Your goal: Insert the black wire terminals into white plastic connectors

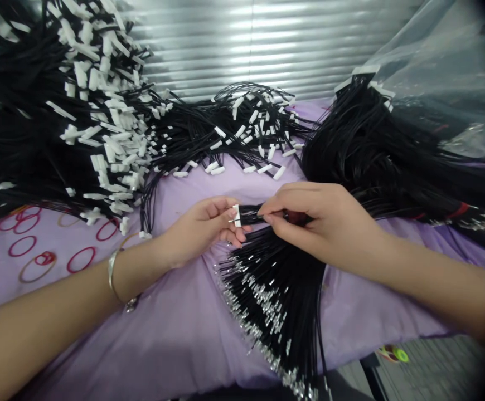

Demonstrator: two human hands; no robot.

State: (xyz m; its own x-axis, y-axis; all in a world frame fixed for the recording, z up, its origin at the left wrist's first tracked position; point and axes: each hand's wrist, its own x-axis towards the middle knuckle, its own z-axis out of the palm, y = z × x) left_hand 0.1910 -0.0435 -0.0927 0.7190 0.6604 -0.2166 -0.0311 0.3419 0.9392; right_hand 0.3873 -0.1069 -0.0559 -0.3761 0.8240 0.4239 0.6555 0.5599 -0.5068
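Observation:
My left hand (204, 225) pinches a small white connector housing (236, 215) between thumb and fingers. My right hand (314, 218) is closed on thin black wires (251, 214) that run into that housing, fingertips right at its edge. Under my right hand fans out a bundle of black wires with bare metal terminals (276, 301), spreading toward the table's near edge. A silver bracelet (112, 273) sits on my left wrist.
A big heap of black wires with white connectors (96, 111) fills the left, a smaller heap (246, 133) lies at the back centre. A thick black wire bundle (393, 150) and a clear plastic bag (443, 72) lie at right. A purple cloth (175, 323) covers the table.

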